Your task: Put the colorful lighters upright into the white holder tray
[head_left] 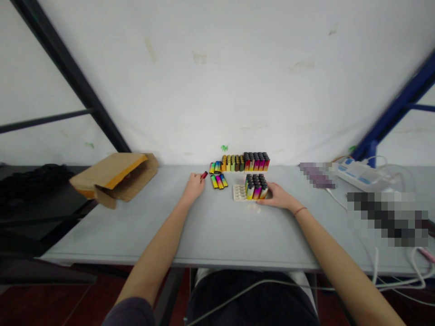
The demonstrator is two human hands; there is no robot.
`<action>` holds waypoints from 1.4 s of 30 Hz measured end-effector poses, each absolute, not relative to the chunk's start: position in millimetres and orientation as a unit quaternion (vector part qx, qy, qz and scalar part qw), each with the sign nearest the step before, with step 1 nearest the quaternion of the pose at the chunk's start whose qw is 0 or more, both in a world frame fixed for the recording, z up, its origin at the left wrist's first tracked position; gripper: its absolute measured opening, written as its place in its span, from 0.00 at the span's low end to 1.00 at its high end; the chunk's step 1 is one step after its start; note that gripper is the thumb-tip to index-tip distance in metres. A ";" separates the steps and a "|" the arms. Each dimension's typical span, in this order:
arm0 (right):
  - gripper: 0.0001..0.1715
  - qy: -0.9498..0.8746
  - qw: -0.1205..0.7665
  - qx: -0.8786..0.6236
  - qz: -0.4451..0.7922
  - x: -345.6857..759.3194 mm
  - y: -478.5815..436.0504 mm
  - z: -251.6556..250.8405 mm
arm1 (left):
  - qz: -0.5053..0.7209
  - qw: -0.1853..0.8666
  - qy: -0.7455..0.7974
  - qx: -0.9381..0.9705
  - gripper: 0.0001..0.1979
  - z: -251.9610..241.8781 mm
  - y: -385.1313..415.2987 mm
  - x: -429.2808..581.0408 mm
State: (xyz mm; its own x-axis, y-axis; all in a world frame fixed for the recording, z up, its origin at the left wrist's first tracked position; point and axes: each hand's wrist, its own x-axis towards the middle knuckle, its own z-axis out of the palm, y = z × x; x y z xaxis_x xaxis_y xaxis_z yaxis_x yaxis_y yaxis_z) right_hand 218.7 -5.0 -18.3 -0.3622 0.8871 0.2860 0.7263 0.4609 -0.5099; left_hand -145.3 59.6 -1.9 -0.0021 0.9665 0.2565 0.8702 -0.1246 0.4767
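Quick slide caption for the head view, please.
Left hand holding a red lighter, right hand around one end of a partly filled white tray of upright lighters on a grey table.

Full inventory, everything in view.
Tray: 1, white, centre.
Upright lighters: many, multicoloured, in tray.
Rear lighters: many, multicoloured, behind tray.
Lying lighters: several, multicoloured, left of tray.
Held lighter: 1, red, in left hand.
Carton: 1, brown, table's left.
Power strip: 1, white-blue, right.
Cables: several, mostly white, right.
Pixelated items: 2, purplish, dark, right.
Heap: 1, black, left.
Table: 1, grey, centre.
Wall: 1, white, behind.
Posts: 2, black left, blue right.
Left hand: 1, left.
Right hand: 1, at tray.
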 end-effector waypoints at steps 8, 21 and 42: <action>0.40 -0.812 0.260 -0.499 0.155 218.1 -5.2 -16.8 | 0.514 0.447 0.539 0.495 0.11 8.6 52.7 -110.0; 0.39 -0.810 0.266 -0.499 0.153 219.4 -4.5 -19.5 | 0.521 0.621 0.426 0.401 0.25 20.3 32.3 -92.8; 0.39 -0.808 0.271 -0.501 0.151 218.7 -5.6 -18.7 | 0.577 0.572 0.473 0.341 0.23 18.2 22.1 -81.4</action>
